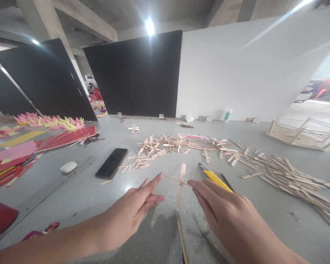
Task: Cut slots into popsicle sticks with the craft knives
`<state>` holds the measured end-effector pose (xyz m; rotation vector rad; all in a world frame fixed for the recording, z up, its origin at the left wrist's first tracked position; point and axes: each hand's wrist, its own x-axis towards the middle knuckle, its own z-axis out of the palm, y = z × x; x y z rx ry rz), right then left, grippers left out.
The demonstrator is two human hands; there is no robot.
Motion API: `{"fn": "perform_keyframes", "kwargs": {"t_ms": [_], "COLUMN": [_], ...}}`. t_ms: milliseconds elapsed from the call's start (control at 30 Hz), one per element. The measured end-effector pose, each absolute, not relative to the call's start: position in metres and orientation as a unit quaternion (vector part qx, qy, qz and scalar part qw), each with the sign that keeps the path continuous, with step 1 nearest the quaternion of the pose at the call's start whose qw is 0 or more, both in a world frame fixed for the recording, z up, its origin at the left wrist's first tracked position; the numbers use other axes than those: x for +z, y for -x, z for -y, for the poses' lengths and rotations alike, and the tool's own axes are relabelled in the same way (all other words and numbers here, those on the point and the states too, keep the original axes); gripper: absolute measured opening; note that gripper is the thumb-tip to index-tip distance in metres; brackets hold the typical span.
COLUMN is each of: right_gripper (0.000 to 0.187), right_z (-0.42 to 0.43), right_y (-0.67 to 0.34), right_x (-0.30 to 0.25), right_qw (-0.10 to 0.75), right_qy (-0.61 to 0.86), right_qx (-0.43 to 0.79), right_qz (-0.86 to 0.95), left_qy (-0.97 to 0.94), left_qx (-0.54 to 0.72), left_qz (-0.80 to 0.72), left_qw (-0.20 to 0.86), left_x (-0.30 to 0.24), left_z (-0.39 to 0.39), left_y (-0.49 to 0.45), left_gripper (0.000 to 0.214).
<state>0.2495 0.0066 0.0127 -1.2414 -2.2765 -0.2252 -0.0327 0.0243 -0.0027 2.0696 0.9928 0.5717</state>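
Note:
A small cross of wooden craft sticks [180,192] sits between my two hands on the grey table. One stick points away from me, and a thinner-looking one crosses it from side to side. My left hand [136,205] has its fingers apart, with the index fingertip at the crosspiece's left end. At the other end are the fingertips of my right hand [229,211], stretched out and close together; its thumb is hidden. Just beyond my right hand lies a yellow utility knife [216,179], partly covered by the fingers. A thin stick [181,238] with a dark tip lies nearer me.
Loose craft sticks [167,143] lie scattered ahead, with a larger pile [299,179] at right. A phone [112,163] and a white oval object [68,167] are at left, beside coloured paper [15,151]. A stick frame [305,135] stands far right. Upright boards [225,73] back the table.

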Motion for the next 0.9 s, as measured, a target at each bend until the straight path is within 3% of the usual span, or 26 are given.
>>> {"fn": "perform_keyframes", "kwargs": {"t_ms": [100,167,500,567,767,900], "right_gripper": [0.038,0.040,0.044,0.045,0.047,0.048], "right_z": [-0.007,-0.007,-0.005,-0.006,-0.007,-0.006], "right_y": [-0.250,-0.250,-0.252,-0.252,-0.253,-0.254], "right_x": [0.013,0.013,0.014,0.014,0.014,0.012], "right_qw": [0.272,0.278,0.279,0.280,0.269,0.272], "right_qy": [0.458,0.451,0.450,0.449,0.446,0.438], "right_qx": [-0.086,-0.089,-0.092,-0.092,-0.091,-0.090], "right_qz": [0.842,0.843,0.843,0.843,0.849,0.852], "left_qy": [-0.828,-0.839,-0.902,-0.896,-0.899,-0.887], "left_qx": [0.160,0.167,0.209,0.211,0.105,0.129], "left_qz": [-0.385,-0.375,-0.316,-0.324,-0.340,-0.340], "left_qw": [0.374,0.358,0.207,0.216,0.256,0.285], "left_x": [-0.009,-0.013,-0.011,-0.010,-0.006,-0.013], "left_z": [-0.026,-0.028,-0.040,-0.040,-0.037,-0.037], "left_y": [0.040,0.040,0.031,0.031,0.037,0.046], "left_gripper": [0.095,0.094,0.019,0.029,0.091,0.093]}}
